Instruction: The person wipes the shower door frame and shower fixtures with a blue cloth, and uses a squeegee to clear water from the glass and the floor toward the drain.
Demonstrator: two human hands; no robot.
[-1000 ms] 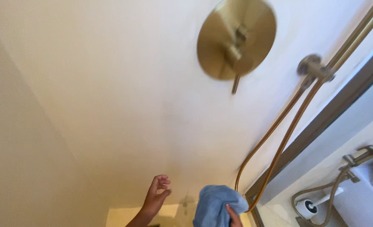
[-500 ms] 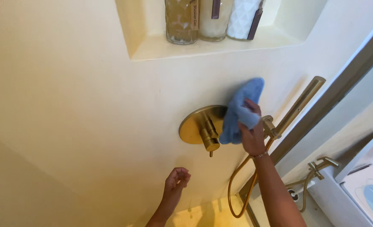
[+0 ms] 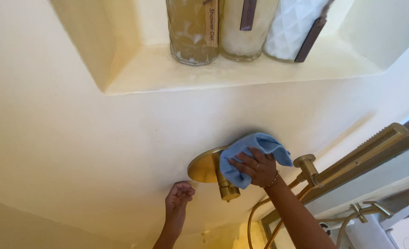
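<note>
My right hand [image 3: 255,167] presses a blue cloth [image 3: 253,148] over the round brass shower control plate [image 3: 202,167] on the cream wall. The cloth covers the plate's right half, and the brass lever [image 3: 227,190] sticks out just below it. My left hand [image 3: 179,197] hangs lower left of the plate with its fingers curled, holding nothing, close to the wall.
A wall niche [image 3: 241,69] above holds three bottles: an amber one [image 3: 191,32], a pale one [image 3: 241,30] and a white faceted one [image 3: 296,28]. A brass hand shower [image 3: 361,152] on its holder and hose [image 3: 259,216] lies to the right, beside a glass door frame.
The view has tilted up from the control plate to the niche. My right hand has brought the cloth up from low in the view and now flattens it onto the plate. My left hand has curled.
</note>
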